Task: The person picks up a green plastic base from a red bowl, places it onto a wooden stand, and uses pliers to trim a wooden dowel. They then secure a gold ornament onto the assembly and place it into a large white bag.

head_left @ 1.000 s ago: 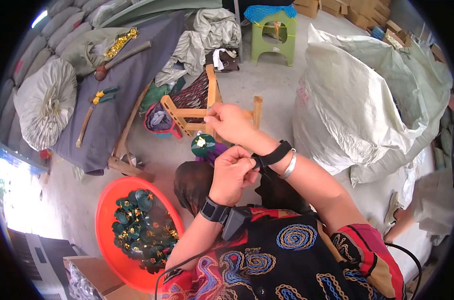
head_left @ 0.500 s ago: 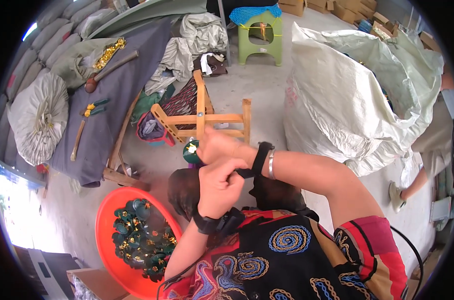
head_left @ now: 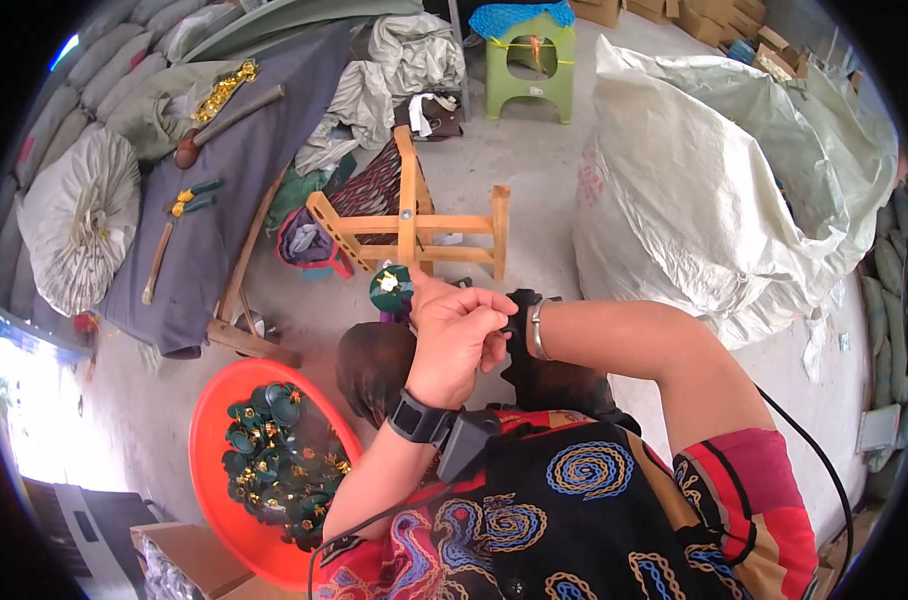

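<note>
My left hand (head_left: 452,340) is closed, its fingers curled and pressed against the black wrist strap (head_left: 521,312) on my right wrist. A silver bangle (head_left: 538,330) sits just behind that strap. My right hand (head_left: 427,286) lies mostly behind the left one, so its fingers are hidden. A black watch-like band with a grey box (head_left: 466,445) is on my left wrist. Just beyond my hands, a round dark green piece with a pale flower-like centre (head_left: 389,285) is partly in view. Left of my knees, an orange-red basin (head_left: 206,440) holds several dark green and gold pieces (head_left: 284,465).
Ahead lies a wooden folding stool (head_left: 454,225) on its side. A large white woven sack (head_left: 674,190) stands at right. On the cloth-covered table (head_left: 244,150) at left are a mallet (head_left: 224,128), pliers (head_left: 192,198) and a tied sack (head_left: 84,220). A green plastic stool (head_left: 531,95) stands behind.
My left hand has moved up over my right hand, its fingers coming to the strap. The passing person's leg at the right has gone from view. The view has shifted slightly.
</note>
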Demonstrator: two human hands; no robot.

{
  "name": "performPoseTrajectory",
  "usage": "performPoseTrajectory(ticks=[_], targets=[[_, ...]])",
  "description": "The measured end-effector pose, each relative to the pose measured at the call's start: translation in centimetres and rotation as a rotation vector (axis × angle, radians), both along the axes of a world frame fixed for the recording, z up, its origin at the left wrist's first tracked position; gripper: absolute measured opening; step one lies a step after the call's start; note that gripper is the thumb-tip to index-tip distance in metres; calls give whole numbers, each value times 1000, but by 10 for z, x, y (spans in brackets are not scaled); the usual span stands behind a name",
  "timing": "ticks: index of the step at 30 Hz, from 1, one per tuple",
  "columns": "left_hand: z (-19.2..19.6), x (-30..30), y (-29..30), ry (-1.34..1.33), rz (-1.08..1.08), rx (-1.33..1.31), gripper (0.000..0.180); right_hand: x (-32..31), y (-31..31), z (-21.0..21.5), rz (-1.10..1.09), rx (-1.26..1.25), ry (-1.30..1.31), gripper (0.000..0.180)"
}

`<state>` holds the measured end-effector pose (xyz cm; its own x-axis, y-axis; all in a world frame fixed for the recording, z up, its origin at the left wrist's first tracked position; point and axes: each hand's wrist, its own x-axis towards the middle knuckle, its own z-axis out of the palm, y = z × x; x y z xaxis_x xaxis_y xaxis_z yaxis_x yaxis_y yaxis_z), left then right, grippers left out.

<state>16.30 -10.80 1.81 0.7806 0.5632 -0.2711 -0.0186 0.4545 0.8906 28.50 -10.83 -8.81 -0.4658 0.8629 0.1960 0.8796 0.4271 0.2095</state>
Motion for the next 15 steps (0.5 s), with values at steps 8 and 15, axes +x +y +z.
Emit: performPoseTrajectory(ticks=[8, 15], targets=[[-9, 7, -10, -42, 99, 67, 12, -8, 3, -13, 52, -130, 439, 3], [-24, 6, 7, 271, -29, 992, 15, -8, -9, -27, 84, -227, 808, 15]])
